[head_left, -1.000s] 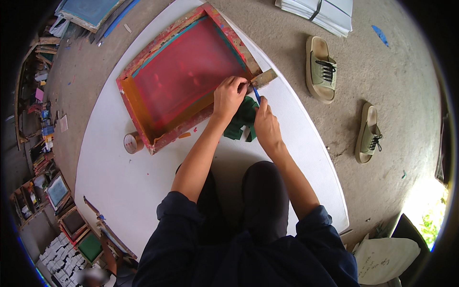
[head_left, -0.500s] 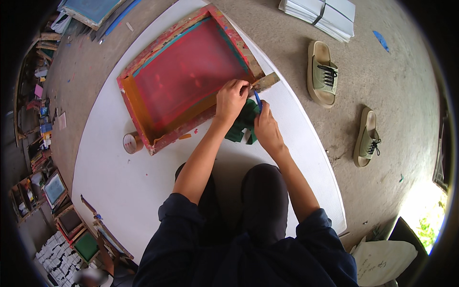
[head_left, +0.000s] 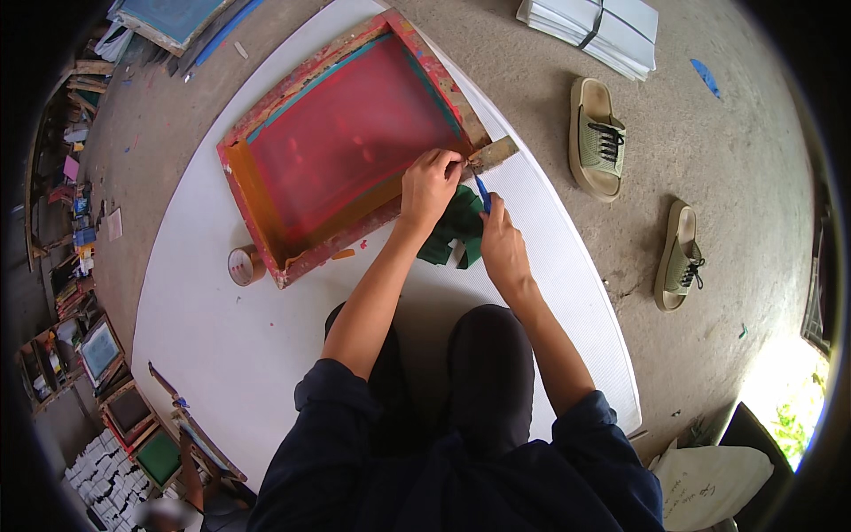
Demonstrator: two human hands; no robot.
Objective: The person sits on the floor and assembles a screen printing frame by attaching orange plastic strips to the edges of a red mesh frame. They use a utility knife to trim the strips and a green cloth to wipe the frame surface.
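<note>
A screen-printing frame (head_left: pixel 355 133) with red mesh and a paint-stained wooden border lies tilted on the white board. My left hand (head_left: pixel 429 188) is closed at its near right corner, fingertips pinched; whatever they hold is hidden. In my right hand (head_left: pixel 505 250) is a slim blue-handled tool (head_left: pixel 482 192), possibly a cutter, its thin tip pointing at that corner beside my left fingertips. A short wooden piece (head_left: pixel 495 154) juts out from the corner. Under and between my hands lies a crumpled dark green cloth (head_left: pixel 454 232).
A roll of brown tape (head_left: pixel 245 266) stands left of the frame on the white board (head_left: pixel 222 355). Beyond the board's right edge are two sandals (head_left: pixel 597 142) and a strapped paper stack (head_left: pixel 603 31). Shelves line the left side; another person (head_left: pixel 199 496) is at lower left.
My right hand has drawn back slightly toward me and to the right with the blue tool. My left hand stays at the frame's corner.
</note>
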